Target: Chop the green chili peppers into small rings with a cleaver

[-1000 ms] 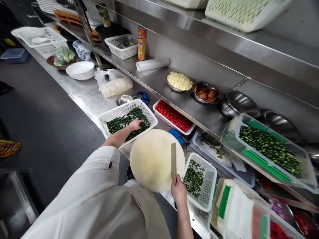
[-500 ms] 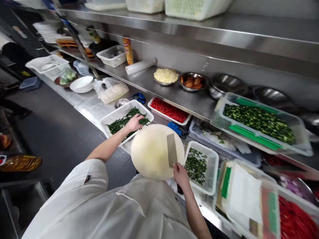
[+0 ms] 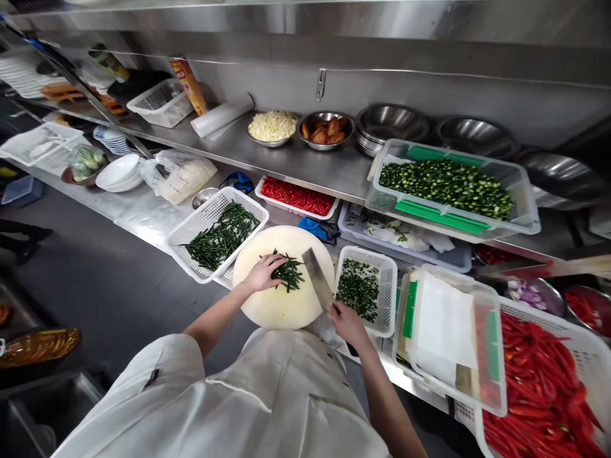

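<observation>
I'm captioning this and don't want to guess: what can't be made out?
All in the head view:
Cleaver: handle mostly covered by the right hand's grip.
Green stems: some hidden beneath the left hand's grip.
Red pepper basket: cut off by the bottom edge.
Orange container: lettering too small and blurred.

Ranged along the steel shelf (image 3: 305, 164) from left to right: a white perforated basket (image 3: 160, 116), an orange and yellow canister (image 3: 188, 86), a white roll (image 3: 222, 117) on its side, a steel bowl (image 3: 273, 143) of pale chopped pieces (image 3: 272, 124), a second bowl (image 3: 327, 146) of browned pieces (image 3: 329, 131) and stacked steel bowls (image 3: 394, 122). Lower on the bench (image 3: 140, 216), white dishes (image 3: 118, 172) just beside a plastic bag (image 3: 179, 178) and, farther right, a tray (image 3: 292, 207) of red chillies (image 3: 298, 196). At lower right, a basket (image 3: 592, 362) heaped with long red chillies (image 3: 539, 381), near a bowl (image 3: 551, 294) of purple pieces (image 3: 522, 292).
</observation>
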